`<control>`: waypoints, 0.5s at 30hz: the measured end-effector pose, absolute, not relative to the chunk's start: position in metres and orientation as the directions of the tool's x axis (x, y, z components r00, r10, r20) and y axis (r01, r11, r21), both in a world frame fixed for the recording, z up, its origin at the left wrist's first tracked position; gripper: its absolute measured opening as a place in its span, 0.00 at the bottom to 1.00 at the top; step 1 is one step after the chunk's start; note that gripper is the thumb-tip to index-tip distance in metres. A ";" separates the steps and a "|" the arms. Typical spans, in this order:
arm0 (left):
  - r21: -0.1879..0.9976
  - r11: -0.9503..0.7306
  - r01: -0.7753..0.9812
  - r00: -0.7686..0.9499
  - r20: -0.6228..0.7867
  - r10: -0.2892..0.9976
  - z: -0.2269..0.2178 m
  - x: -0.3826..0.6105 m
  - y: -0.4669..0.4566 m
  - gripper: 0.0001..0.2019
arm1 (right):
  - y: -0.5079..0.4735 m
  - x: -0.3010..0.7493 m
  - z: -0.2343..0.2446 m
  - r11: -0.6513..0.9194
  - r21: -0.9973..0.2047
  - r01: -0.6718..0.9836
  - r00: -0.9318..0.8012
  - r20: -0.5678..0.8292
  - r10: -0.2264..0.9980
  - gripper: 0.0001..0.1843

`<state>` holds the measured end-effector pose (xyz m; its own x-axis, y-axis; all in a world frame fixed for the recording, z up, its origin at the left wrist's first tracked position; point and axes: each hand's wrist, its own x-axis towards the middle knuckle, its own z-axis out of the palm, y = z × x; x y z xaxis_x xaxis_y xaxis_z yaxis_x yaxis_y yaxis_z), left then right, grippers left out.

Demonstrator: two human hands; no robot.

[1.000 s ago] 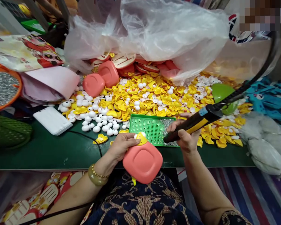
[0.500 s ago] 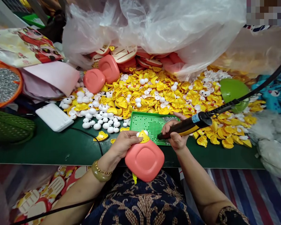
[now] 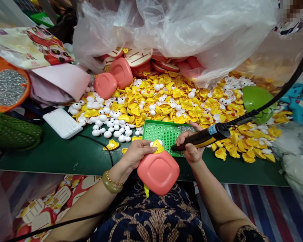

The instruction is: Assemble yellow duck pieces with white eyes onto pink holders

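My left hand (image 3: 136, 153) pinches the yellow beak piece at the top of a coral-red plastic toy part (image 3: 158, 173), a rounded diamond with a raised square in its middle. Two white eyeballs stick up above the beak piece (image 3: 157, 148), and a yellow strip hangs below. My right hand (image 3: 190, 148) is wrapped round a black and yellow electric screwdriver (image 3: 202, 138) with a cord at its back end. Its tip points left, over a green perforated tray (image 3: 154, 129) that holds small silver screws (image 3: 185, 128). The tip is apart from the toy part.
Behind the tray lies a heap of yellow beak pieces (image 3: 164, 101) and white eye pieces (image 3: 111, 126). Coral parts (image 3: 105, 85) sit under clear plastic (image 3: 192, 33). At left are an orange bowl of screws (image 3: 26, 92), a green basket (image 3: 17, 137) and a white box (image 3: 62, 123).
The whole view has shifted slightly, so the table things appear further right. Both hands keep their holds on the toy part and the screwdriver.
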<state>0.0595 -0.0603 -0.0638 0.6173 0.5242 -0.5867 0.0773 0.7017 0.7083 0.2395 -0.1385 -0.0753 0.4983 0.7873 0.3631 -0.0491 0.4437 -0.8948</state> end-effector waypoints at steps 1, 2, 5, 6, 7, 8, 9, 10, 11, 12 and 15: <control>0.707 0.704 0.076 0.620 -0.586 0.522 -0.064 0.059 -0.060 0.13 | -0.139 0.240 -0.075 0.440 -0.897 -0.039 0.499 0.364 0.786 0.28; 0.707 0.703 0.073 0.623 -0.584 0.521 -0.065 0.059 -0.060 0.13 | -0.139 0.240 -0.072 0.438 -0.898 -0.028 0.501 0.367 0.784 0.28; 0.717 0.693 0.075 0.635 -0.570 0.522 -0.065 0.059 -0.060 0.13 | -0.139 0.239 -0.054 0.469 -0.883 0.010 0.517 0.407 0.754 0.29; 0.717 0.692 0.078 0.641 -0.568 0.516 -0.064 0.059 -0.061 0.12 | -0.139 0.238 -0.045 0.491 -0.871 0.028 0.525 0.430 0.734 0.29; 0.715 0.695 0.079 0.645 -0.568 0.511 -0.063 0.059 -0.061 0.12 | -0.139 0.236 -0.035 0.517 -0.855 0.042 0.530 0.458 0.714 0.29; 0.711 0.699 0.081 0.646 -0.571 0.506 -0.063 0.059 -0.061 0.12 | -0.139 0.232 -0.025 0.546 -0.836 0.051 0.530 0.486 0.695 0.30; 0.707 0.702 0.083 0.644 -0.576 0.504 -0.062 0.059 -0.061 0.12 | -0.139 0.228 -0.016 0.574 -0.817 0.053 0.525 0.512 0.680 0.30; 0.706 0.703 0.085 0.638 -0.580 0.506 -0.061 0.059 -0.061 0.12 | -0.139 0.223 -0.008 0.599 -0.800 0.046 0.518 0.532 0.670 0.30; 0.708 0.700 0.087 0.632 -0.583 0.511 -0.060 0.059 -0.061 0.11 | -0.139 0.218 -0.003 0.622 -0.782 0.033 0.508 0.549 0.663 0.31; 0.712 0.696 0.089 0.627 -0.583 0.517 -0.060 0.059 -0.062 0.11 | -0.140 0.213 0.001 0.641 -0.767 0.019 0.502 0.562 0.658 0.31; 0.721 0.687 0.089 0.625 -0.577 0.525 -0.060 0.059 -0.062 0.11 | -0.141 0.206 0.000 0.588 -0.809 0.025 0.469 0.529 0.707 0.34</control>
